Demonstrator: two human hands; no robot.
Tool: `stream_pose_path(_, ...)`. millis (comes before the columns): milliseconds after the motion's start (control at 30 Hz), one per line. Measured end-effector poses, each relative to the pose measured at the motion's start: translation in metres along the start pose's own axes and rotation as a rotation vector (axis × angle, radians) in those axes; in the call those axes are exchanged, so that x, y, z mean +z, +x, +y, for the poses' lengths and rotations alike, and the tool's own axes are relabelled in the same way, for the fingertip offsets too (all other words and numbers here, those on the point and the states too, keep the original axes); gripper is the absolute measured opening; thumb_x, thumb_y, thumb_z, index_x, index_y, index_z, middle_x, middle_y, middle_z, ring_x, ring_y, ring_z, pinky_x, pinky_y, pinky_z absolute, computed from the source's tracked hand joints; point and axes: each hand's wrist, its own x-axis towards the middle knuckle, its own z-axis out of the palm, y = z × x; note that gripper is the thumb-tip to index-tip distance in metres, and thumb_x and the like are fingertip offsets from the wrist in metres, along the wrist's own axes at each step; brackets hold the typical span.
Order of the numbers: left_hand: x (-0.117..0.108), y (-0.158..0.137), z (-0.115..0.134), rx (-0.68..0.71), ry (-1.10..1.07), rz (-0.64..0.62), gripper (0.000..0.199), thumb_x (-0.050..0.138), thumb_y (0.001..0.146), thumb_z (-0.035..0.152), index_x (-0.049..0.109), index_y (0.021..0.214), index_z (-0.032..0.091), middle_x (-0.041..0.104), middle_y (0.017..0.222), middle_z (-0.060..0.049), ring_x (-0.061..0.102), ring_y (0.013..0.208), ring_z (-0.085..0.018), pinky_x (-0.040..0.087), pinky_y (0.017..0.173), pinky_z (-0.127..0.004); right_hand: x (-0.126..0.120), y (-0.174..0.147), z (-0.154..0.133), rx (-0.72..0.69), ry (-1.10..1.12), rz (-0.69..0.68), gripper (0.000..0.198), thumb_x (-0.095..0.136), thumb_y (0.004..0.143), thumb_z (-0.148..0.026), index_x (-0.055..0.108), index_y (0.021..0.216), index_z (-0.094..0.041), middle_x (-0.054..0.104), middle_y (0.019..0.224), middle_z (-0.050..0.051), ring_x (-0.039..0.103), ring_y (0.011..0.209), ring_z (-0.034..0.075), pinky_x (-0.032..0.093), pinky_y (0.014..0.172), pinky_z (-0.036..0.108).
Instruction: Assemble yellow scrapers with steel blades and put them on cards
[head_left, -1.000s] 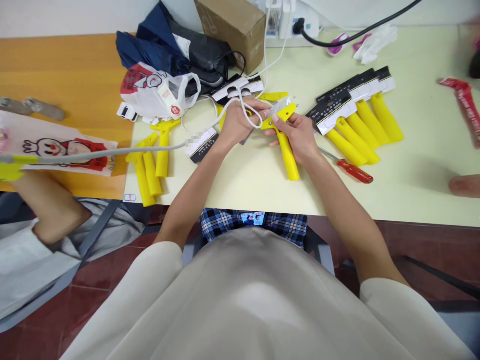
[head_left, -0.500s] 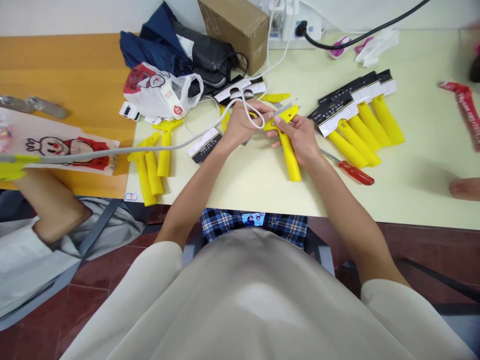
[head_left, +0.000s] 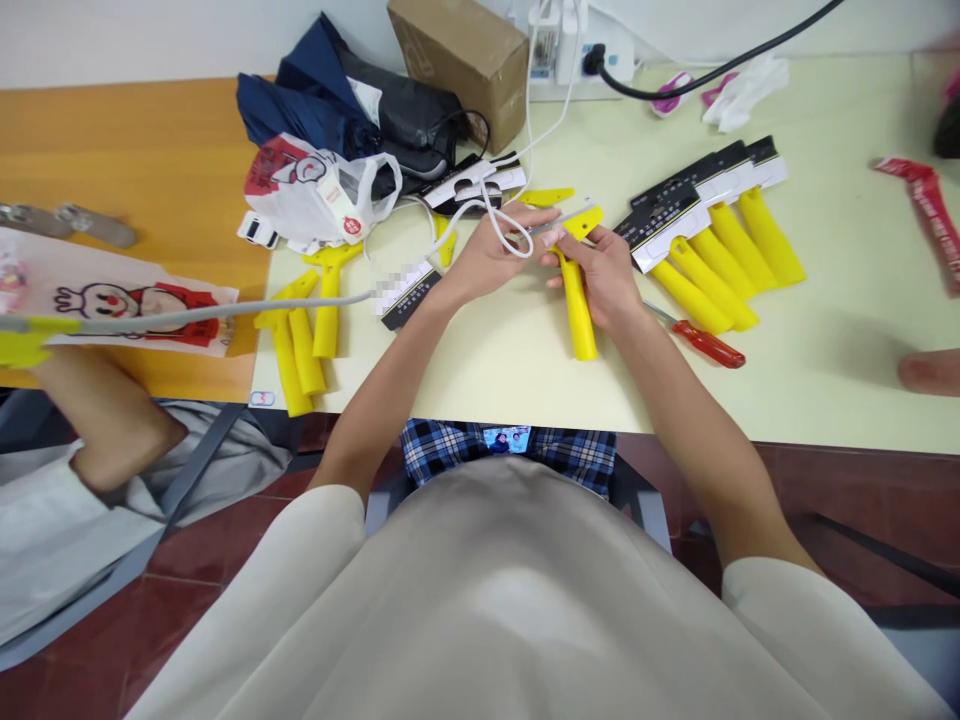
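My right hand (head_left: 606,275) is closed around the neck of a yellow scraper (head_left: 579,315), its handle pointing down toward me. A thin grey metal blade (head_left: 564,218) lies along the scraper's head. My left hand (head_left: 491,255) has its fingers closed on the blade's left end, partly hidden behind a looped white cable (head_left: 517,240). Near my right wrist lies a screwdriver (head_left: 709,345) with a red handle. Loose yellow scraper parts (head_left: 289,350) lie to the left. Beside my left forearm is a black-and-white card (head_left: 409,295).
Several yellow handles with black-and-white cards (head_left: 720,240) overlap on the right. At the back are a cardboard box (head_left: 469,65), a power strip (head_left: 619,70), a dark umbrella (head_left: 307,90) and a plastic bag (head_left: 322,190). Another person's arm (head_left: 112,420) rests at the left.
My left hand has shifted its fingers along the blade at the scraper's head. The scraper's head has turned slightly in my right hand, and the view has shifted a little.
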Motion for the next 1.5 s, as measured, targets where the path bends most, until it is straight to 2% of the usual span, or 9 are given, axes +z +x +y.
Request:
stream_pose_path(133,0.003,-0.005,0.002,0.012,-0.005,0.037,0.040,0.086,0.095,0.060,0.088,0.122,0.030,0.084,0.127,-0.012,0.078,0.121,-0.031,0.063,0.112,-0.050,0.000,0.000,0.000,0.040,0.021,0.021,0.050,0.097,0.084,-0.046,0.069,0.116,-0.019,0.079,0.118,0.007,0.082,0.097,0.018,0.067,0.058,0.020)
stream_pose_path(333,-0.002,-0.013,0.001,-0.026,-0.035,0.045,0.046,0.089,0.091,0.065,0.086,0.123,0.032,0.086,0.126,-0.005,0.079,0.118,-0.028,0.063,0.109,-0.050,0.003,-0.004,0.002,0.055,-0.012,-0.005,0.060,0.098,0.081,-0.054,0.067,0.120,-0.021,0.079,0.120,0.007,0.083,0.103,0.022,0.067,0.057,0.020)
stream_pose_path(500,-0.003,-0.014,-0.011,-0.018,-0.169,0.070,0.048,0.094,0.087,0.061,0.087,0.119,0.026,0.085,0.126,-0.011,0.082,0.118,-0.029,0.067,0.106,-0.048,0.006,-0.006,0.002,0.059,-0.010,0.004,0.069,0.102,0.076,-0.062,0.066,0.118,-0.021,0.079,0.118,0.007,0.083,0.104,0.021,0.069,0.060,0.021)
stream_pose_path(667,-0.006,-0.014,-0.018,-0.157,-0.181,0.086,0.044,0.097,0.085,0.054,0.086,0.119,0.028,0.086,0.119,-0.009,0.082,0.095,-0.025,0.072,0.078,-0.040,0.007,-0.007,-0.002,0.061,-0.013,0.001,0.064,0.097,0.080,-0.068,0.066,0.113,-0.022,0.078,0.110,0.006,0.083,0.106,0.021,0.071,0.068,0.024)
stream_pose_path(767,-0.009,-0.014,-0.019,-0.196,-0.145,0.097,0.043,0.095,0.087,0.059,0.085,0.114,0.026,0.087,0.109,-0.009,0.080,0.085,-0.024,0.072,0.073,-0.041,0.007,-0.008,-0.004,0.062,-0.038,-0.020,0.062,0.093,0.084,-0.071,0.068,0.115,-0.023,0.078,0.113,0.006,0.082,0.114,0.024,0.075,0.078,0.029)
stream_pose_path(1033,-0.013,-0.014,-0.015,-0.168,-0.178,0.127,0.056,0.096,0.078,0.078,0.087,0.107,0.031,0.086,0.102,-0.006,0.077,0.081,-0.023,0.074,0.078,-0.048,0.007,-0.007,0.000,0.033,-0.008,-0.036,0.068,0.096,0.079,-0.075,0.066,0.113,-0.024,0.074,0.116,0.005,0.079,0.119,0.025,0.076,0.082,0.033)
stream_pose_path(1200,-0.012,-0.014,-0.015,-0.131,-0.156,0.118,0.052,0.091,0.089,0.068,0.086,0.122,0.028,0.085,0.125,-0.011,0.082,0.100,-0.029,0.075,0.085,-0.051,0.008,-0.010,-0.004,0.012,-0.038,-0.027,0.072,0.096,0.076,-0.079,0.055,0.100,-0.023,0.072,0.109,0.005,0.078,0.122,0.026,0.076,0.082,0.034)
stream_pose_path(1300,-0.013,-0.015,-0.016,-0.112,-0.150,0.111,0.047,0.093,0.091,0.060,0.085,0.126,0.028,0.084,0.126,-0.011,0.083,0.107,-0.030,0.074,0.092,-0.051,0.009,-0.010,-0.006,0.020,-0.039,-0.035,0.076,0.097,0.074,-0.080,0.051,0.097,-0.024,0.071,0.106,0.005,0.078,0.124,0.027,0.077,0.082,0.035)
stream_pose_path(1500,-0.012,-0.014,-0.016,-0.084,-0.169,0.115,0.043,0.096,0.087,0.058,0.088,0.117,0.028,0.084,0.128,-0.011,0.080,0.127,-0.033,0.065,0.117,-0.051,0.009,-0.008,-0.001,0.023,0.017,-0.020,0.081,0.102,0.067,-0.075,0.048,0.101,-0.024,0.075,0.117,0.005,0.079,0.125,0.026,0.077,0.081,0.033)
